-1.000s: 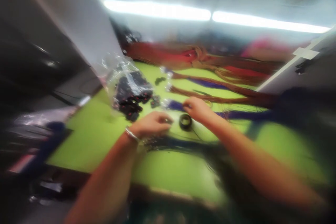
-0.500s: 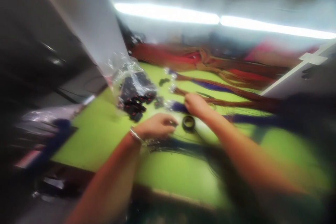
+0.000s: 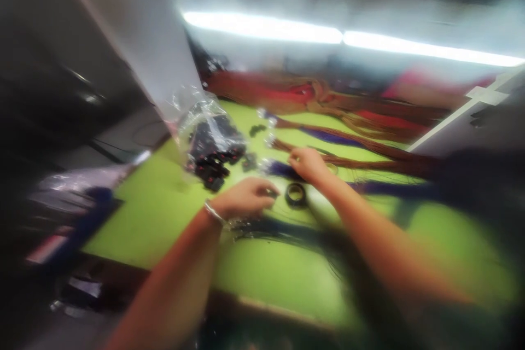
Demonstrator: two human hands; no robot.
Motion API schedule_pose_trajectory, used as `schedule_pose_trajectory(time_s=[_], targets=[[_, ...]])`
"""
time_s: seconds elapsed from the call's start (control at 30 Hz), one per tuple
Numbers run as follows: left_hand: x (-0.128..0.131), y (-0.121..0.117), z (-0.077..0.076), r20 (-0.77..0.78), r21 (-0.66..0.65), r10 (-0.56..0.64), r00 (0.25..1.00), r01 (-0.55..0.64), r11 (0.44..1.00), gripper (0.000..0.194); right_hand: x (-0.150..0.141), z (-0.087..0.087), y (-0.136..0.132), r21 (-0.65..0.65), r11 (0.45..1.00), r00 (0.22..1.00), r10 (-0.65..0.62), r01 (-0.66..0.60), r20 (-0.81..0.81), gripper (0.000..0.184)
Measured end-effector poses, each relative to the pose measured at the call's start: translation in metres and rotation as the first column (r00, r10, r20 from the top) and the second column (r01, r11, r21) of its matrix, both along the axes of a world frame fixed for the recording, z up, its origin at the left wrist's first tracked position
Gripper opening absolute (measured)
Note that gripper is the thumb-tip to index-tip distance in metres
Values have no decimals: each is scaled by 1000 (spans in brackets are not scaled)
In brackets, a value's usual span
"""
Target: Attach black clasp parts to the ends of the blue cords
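My left hand point(image 3: 246, 197), with a bracelet at the wrist, is over the middle of the green table. Its thumb and forefinger are closed on a small dark piece point(image 3: 271, 193), too blurred to name. To its right, my right hand point(image 3: 307, 163) has its fingertips pinched together at a bundle of blue wires point(image 3: 281, 169). Whether a wire is between those fingertips I cannot make out. A black roll of tape point(image 3: 295, 195) lies between the hands, touched by neither. Below my left hand another bundle of dark wires point(image 3: 283, 228) is spread out.
A clear plastic bag point(image 3: 209, 123) spills black connectors point(image 3: 211, 169) onto the green table point(image 3: 135, 219) at the left. Brown wire bundles point(image 3: 361, 145) lie beyond my right hand. Red and brown wires point(image 3: 262, 87) are heaped at the back, under bright tube lights point(image 3: 262, 26).
My right hand's fingers have shifted slightly, and a small gap now shows behind the pinched tips. My left hand has stayed almost where it was. The whole view has dipped slightly.
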State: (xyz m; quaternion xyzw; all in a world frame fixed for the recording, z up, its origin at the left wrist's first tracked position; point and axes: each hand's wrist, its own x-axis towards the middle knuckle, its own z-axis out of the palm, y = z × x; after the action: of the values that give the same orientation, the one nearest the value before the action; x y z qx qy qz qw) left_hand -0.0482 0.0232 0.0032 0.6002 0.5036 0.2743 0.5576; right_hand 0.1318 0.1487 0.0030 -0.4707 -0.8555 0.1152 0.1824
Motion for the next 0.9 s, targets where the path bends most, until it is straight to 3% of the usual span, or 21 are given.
schedule_pose_trajectory(time_s=[0.17,0.4,0.53,0.7,0.9], targets=[[3,2,-1,126,31,130,983,-135,990,35,-9,14,-15,-42,999,983,20,-28,-181,15],[10,4,-2,194,15,182,964,-188,982,35,-17,28,-46,23,991,918,128,-129,-376,16],[11,5,-3,276,-1,235,932,-244,970,36,0,20,-62,-38,996,917,63,-85,-394,16],[20,7,-6,511,-163,315,800,-270,949,37,16,-1,-79,-156,988,913,-51,-14,-405,13],[25,9,-15,597,-294,326,733,-178,939,35,20,-3,-92,60,997,951,-19,40,-308,11]])
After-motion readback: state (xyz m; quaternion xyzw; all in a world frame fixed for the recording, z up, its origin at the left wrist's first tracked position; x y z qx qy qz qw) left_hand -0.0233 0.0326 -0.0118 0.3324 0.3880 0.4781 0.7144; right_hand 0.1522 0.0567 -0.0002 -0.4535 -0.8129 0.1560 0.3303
